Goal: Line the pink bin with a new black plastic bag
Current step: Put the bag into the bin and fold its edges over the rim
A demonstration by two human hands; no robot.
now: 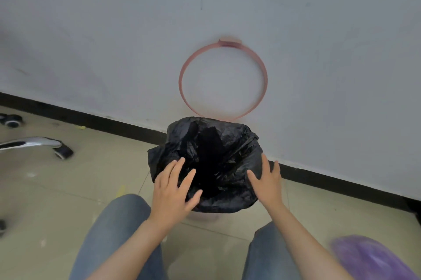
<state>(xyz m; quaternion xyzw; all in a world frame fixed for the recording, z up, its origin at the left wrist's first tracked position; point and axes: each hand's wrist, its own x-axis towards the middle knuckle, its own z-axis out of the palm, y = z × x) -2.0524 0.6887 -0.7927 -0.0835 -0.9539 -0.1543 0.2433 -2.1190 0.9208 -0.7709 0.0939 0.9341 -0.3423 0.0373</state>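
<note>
A black plastic bag (pixel 214 154) is draped over the pink bin (pixel 202 216) on the floor by the wall; only a pale pink strip of the bin shows below the bag's near edge. The bag's mouth gapes, dark inside. A pink ring (pixel 182 70), the bin's hoop, leans upright against the wall just behind. My left hand (pixel 173 191) lies flat on the bag's near left rim, fingers spread. My right hand (pixel 266 179) hovers with spread fingers at the bag's right side, touching or nearly touching it.
A white wall with a black skirting (pixel 114 124) runs behind the bin. An office chair's chrome leg and castor (pixel 61 149) lie at the left on the tiled floor. A purple plastic bag (pixel 369 259) sits at the bottom right. My knees in jeans (pixel 118 234) frame the bin.
</note>
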